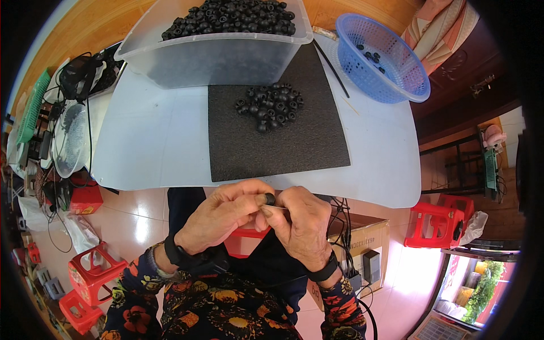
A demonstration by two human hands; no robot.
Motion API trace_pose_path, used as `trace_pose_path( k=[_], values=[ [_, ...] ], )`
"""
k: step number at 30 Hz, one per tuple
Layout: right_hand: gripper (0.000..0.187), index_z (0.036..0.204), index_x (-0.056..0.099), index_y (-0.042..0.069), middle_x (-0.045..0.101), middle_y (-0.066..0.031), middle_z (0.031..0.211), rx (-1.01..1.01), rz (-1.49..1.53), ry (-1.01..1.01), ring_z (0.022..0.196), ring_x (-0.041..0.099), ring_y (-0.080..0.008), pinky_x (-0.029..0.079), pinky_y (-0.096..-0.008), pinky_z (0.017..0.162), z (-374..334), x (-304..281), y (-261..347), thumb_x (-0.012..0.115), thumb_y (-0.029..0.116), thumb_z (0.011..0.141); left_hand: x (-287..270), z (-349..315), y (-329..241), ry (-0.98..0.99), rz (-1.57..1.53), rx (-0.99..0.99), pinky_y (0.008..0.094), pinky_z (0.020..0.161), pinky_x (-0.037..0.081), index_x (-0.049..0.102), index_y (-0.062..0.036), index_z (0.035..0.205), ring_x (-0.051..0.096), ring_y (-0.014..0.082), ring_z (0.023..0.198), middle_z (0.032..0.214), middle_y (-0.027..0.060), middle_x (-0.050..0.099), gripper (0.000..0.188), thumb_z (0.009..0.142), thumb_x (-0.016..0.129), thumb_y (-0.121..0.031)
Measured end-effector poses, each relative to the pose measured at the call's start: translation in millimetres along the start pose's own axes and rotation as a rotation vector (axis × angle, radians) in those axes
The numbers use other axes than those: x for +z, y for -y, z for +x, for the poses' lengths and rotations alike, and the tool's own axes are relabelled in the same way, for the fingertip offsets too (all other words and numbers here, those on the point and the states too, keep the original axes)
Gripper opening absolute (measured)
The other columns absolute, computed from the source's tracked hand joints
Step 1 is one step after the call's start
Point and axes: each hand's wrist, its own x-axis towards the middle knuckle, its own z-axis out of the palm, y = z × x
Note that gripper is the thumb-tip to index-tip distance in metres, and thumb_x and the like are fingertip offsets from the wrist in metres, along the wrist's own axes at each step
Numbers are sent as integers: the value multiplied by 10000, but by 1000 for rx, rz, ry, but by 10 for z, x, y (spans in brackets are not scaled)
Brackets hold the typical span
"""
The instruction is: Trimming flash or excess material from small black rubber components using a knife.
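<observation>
Between the thumb and fingers of my left hand, a small round black part is pinched, close to the table's front edge. My right hand meets it from the other side, its fingers closed on a thin, light-coloured pick-like tool whose tip lies near the part; most of the tool is hidden. Beyond both hands, a heap of similar hollow black parts lies on a dark textured mat.
A translucent bin full of black parts stands at the back of the white table. To its right, a blue basket holds several pieces, with a black stick beside it. Red stools and a cardboard box stand below.
</observation>
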Motion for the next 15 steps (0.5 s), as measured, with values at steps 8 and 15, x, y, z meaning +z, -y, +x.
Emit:
trace_pose_path(
  k=[8,15],
  values=[
    [364,692,499,51,507,-85,606,12,-19,35,534,527,-250,414,-341,458,64,-57,15,718,331,771,8,-10,-42,-7,-1,-27,279,745,480,520,96,1140,572,118,753,879,81,597,297,959,437,-124],
    [355,667,511,54,512,-75,600,5,-90,26,527,524,-244,405,-342,453,63,-42,21,722,325,756,4,-6,-26,-3,-38,-6,272,749,478,525,97,1124,578,113,758,848,83,603,293,961,433,-130]
  ],
)
